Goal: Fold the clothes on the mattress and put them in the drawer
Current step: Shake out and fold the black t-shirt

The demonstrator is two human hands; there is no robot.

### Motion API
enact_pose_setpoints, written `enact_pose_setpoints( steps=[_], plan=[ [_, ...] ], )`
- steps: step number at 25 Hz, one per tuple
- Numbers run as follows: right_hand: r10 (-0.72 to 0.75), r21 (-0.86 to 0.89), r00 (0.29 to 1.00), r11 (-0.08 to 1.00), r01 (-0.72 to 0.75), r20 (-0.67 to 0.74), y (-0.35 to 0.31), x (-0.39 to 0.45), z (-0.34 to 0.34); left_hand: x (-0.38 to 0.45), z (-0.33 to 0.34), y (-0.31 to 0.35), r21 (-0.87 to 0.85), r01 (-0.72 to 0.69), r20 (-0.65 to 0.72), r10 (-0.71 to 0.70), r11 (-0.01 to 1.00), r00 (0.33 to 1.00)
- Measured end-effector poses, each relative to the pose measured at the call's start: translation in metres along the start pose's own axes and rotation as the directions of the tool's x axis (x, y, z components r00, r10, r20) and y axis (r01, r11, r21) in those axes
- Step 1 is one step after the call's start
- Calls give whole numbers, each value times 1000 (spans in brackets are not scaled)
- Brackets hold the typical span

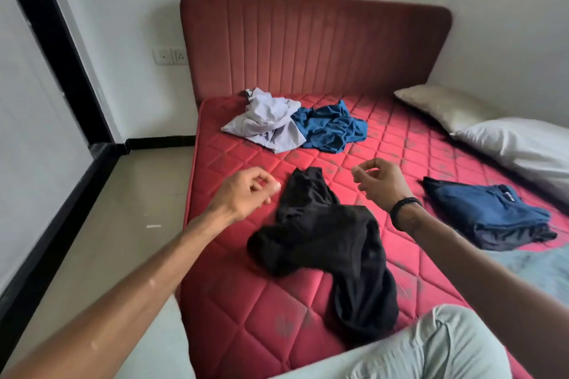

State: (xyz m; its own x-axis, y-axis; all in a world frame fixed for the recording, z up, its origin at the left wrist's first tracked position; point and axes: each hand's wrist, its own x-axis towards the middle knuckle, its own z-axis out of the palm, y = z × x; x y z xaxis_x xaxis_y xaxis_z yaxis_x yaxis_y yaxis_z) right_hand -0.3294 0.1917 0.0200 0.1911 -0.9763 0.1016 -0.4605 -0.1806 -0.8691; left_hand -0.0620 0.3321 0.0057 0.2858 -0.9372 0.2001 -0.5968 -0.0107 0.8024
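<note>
A crumpled black garment (332, 243) lies on the red quilted mattress (240, 311) right in front of me. My left hand (246, 192) hovers just left of its upper end, fingers loosely curled, holding nothing. My right hand (380, 180), with a black wristband, hangs above the mattress to the garment's right, fingers also loosely curled and empty. Farther back lie a crumpled pale lilac garment (266, 121) and a crumpled blue garment (334, 128), touching each other. A folded stack of dark blue clothes (489, 212) sits at the right. No drawer is in view.
A red padded headboard (314, 43) stands against the wall. Two pillows, one beige (443, 104) and one white (520, 141), lie at the right. My knee in pale trousers (431, 348) rests on the mattress's near edge. Tiled floor (123, 224) runs along the left.
</note>
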Motion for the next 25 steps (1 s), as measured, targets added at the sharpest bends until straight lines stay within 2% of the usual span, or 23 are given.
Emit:
enact_pose_setpoints(
  steps=[2,4,6,7,8,9,10,11,12,13,15,17,19,20,23,25],
  plan=[
    [-34,-61,996,997,39,87,21,-18,7,-17,21,-20,75,3,163,-15,997,986],
    [-77,-125,969,986,109,237,39,-44,13,-38,44,-35,150,-26,336,-27,988,941],
    [-6,-307,876,936,175,481,66,-73,20,-59,76,-49,284,-172,486,13,943,874],
    [82,-460,811,854,242,579,78,-88,26,-70,93,-55,356,-260,535,32,898,844],
    [186,-625,768,708,328,613,94,-101,32,-80,111,-61,421,-314,552,33,851,833],
    [236,-725,768,571,386,595,112,-110,39,-87,128,-63,475,-325,531,28,818,847],
    [225,-772,798,493,402,559,125,-113,45,-90,143,-63,517,-309,484,25,799,874],
    [158,-772,828,488,407,537,132,-113,47,-92,155,-60,543,-274,427,19,794,904],
    [99,-747,847,533,398,522,135,-109,48,-92,165,-55,559,-229,372,6,797,928],
    [50,-691,861,621,370,506,134,-103,47,-92,172,-49,564,-204,334,5,800,943],
    [22,-543,882,794,271,472,122,-92,39,-89,183,-39,540,-237,323,61,807,944],
    [-30,-416,888,876,245,460,101,-82,24,-75,183,-24,379,-272,339,141,884,930],
    [-128,-254,913,937,240,388,77,-72,5,-51,169,-9,143,-249,300,198,958,933],
    [-147,-175,937,962,210,316,65,-68,-5,-38,159,0,78,-245,270,216,966,938],
    [-132,26,977,991,130,168,41,-64,-23,-6,122,37,67,-270,189,253,961,949],
    [-160,-26,978,986,165,134,30,-67,-18,10,97,64,54,-283,85,278,958,957]
  ],
)
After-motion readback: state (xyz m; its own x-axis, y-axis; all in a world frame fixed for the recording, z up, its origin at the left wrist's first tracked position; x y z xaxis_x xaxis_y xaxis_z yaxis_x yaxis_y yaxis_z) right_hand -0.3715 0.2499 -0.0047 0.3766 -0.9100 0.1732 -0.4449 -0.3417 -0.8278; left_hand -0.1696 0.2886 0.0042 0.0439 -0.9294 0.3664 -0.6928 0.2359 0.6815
